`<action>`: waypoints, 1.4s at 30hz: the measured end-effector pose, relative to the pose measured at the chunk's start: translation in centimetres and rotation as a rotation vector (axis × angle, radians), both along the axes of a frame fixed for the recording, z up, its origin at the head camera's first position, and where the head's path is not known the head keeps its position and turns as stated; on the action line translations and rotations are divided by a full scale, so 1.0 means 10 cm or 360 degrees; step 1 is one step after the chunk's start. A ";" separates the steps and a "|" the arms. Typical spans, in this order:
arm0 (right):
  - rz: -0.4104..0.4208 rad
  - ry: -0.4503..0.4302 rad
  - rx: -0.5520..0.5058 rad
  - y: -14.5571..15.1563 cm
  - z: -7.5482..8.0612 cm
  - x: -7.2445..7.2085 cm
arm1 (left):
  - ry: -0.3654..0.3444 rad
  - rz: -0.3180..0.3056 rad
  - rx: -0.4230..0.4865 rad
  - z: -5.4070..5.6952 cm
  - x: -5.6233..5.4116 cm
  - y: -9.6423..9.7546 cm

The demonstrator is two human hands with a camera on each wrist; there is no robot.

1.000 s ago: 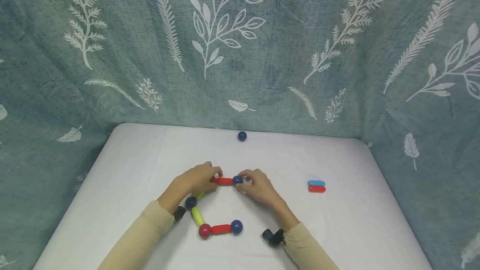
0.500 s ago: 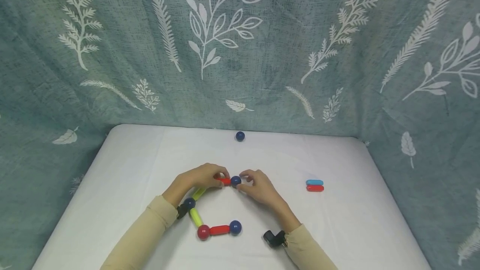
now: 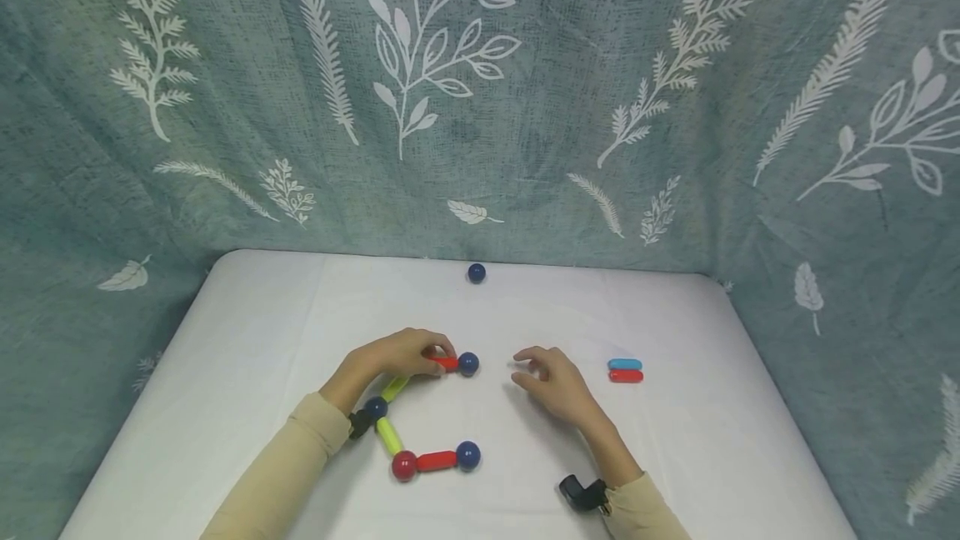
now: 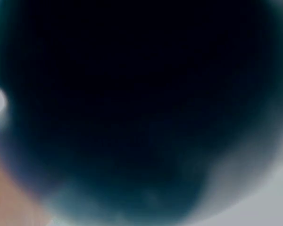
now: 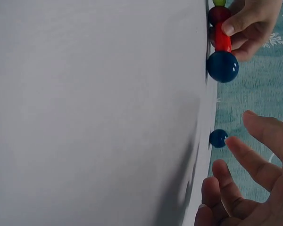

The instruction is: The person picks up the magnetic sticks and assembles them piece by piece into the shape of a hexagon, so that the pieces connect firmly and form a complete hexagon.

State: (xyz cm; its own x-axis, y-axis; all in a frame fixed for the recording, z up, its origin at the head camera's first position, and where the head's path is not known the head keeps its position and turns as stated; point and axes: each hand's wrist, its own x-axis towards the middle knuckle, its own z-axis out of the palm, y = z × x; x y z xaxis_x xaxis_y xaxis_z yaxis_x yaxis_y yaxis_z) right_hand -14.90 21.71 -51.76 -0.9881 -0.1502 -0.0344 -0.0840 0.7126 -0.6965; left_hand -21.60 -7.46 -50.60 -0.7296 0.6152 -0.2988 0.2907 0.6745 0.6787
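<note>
My left hand (image 3: 408, 352) pinches a red rod (image 5: 223, 40) between thumb and fingers. A blue ball (image 3: 468, 364) sits on that rod's right end. At its other end, a red ball (image 5: 220, 15) shows in the right wrist view. From there the chain runs through a lime rod (image 3: 394, 388), a dark blue ball (image 3: 376, 407) beside my left wrist, another lime rod (image 3: 389, 437), a red ball (image 3: 404, 466) and a red rod (image 3: 437, 461) to a blue ball (image 3: 468, 456). Apart from the chain, my right hand (image 3: 553, 386) holds nothing, fingers spread.
One loose blue ball (image 3: 476, 273) lies by the far edge of the white table (image 3: 337, 298). Right of my right hand, a light blue rod (image 3: 625, 364) and a red rod (image 3: 626, 376) lie side by side. A patterned green curtain (image 3: 540, 207) hangs behind.
My right hand has drawn away to the right from the blue ball at the upper end. My left hand has slid slightly right along the red rod and stays there.
</note>
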 end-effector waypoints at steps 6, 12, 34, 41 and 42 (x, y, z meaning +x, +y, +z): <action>-0.0062 0.0031 -0.0016 0.22 0.00 0.09 | -0.0019 0.0008 -0.0004 0.00 0.00 0.00; -0.0148 0.0059 -0.0051 0.53 0.03 0.19 | -0.0025 0.0002 0.0009 -0.02 -0.01 -0.01; -0.0471 -0.0072 0.0248 1.53 0.00 0.22 | -0.0025 0.0023 0.0009 0.00 0.00 -0.01; -0.0450 -0.0151 0.0312 1.54 -0.02 0.21 | -0.0033 0.0029 0.0007 -0.01 -0.01 -0.01; -0.0451 -0.0163 0.0317 1.53 -0.02 0.21 | -0.0033 0.0030 0.0007 -0.01 -0.01 -0.01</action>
